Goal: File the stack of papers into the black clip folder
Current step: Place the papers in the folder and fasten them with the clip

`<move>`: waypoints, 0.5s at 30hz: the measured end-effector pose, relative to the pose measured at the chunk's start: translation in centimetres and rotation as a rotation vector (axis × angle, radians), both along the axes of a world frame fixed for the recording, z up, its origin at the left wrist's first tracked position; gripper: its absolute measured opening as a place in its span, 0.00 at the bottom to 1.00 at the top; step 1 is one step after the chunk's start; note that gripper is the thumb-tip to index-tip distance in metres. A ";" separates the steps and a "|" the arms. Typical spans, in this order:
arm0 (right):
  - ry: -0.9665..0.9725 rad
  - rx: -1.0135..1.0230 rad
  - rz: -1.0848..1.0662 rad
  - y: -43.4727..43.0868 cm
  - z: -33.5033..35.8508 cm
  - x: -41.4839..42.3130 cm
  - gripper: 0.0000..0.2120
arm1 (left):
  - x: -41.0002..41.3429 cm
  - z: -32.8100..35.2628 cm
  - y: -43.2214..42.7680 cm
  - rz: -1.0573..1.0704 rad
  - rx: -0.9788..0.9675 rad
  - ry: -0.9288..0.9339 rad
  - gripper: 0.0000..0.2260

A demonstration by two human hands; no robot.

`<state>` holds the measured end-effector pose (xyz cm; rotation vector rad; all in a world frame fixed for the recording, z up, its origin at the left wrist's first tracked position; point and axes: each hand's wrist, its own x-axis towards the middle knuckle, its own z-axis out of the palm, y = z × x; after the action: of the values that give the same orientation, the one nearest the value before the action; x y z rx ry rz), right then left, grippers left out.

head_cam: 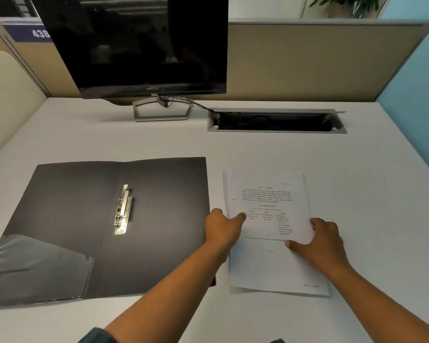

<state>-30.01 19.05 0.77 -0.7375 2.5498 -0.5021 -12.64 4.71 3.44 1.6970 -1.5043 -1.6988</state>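
So the papers [270,219] are lying flat on the desk [357,181], just right of the folder [159,219], long axis running away from me and tilted a touch so the far end leans left. The sheets aren't squared up, you can see a lower one poking out along the left edge. My left hand [223,229] is on the stack's left edge, thumb on top of the page and the other fingers curled at or under the edge, looks like a pinch starting but I can't tell if anything's actually lifted. My right hand [320,241] is on the right edge, thumb pressed flat on the page, fingers loosely spread round the side. The folder is open flat, its right edge nearly touching the stack and partly under my left wrist. Its clip [123,210] sits left of the stack, near the spine, running the same way as the papers' long axis. That's the bit that matters I reckon: the stack has to go straight left, with its left edge ending up at the clip, and the left hand is the nearer one to lead. Behind the folder there's a monitor [139,45], and a cable tray [275,121] behind the papers.
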 end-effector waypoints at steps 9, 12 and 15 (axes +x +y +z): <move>0.039 -0.049 0.032 0.5 -0.5 -0.3 0.45 | -0.9 -0.7 -2.7 -0.181 0.074 -0.030 0.11; 0.053 -0.052 0.036 0.6 -0.8 -0.4 0.45 | -1.0 -0.9 -2.5 -0.146 -0.036 -0.009 0.12; 0.082 -0.030 0.062 0.7 -0.8 -0.4 0.45 | -1.4 -1.3 -1.4 -0.097 0.050 0.123 0.16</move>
<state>-30.38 19.71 0.00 -0.8614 2.5914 -0.5004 -14.04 3.32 2.14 1.5355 -1.5221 -1.8682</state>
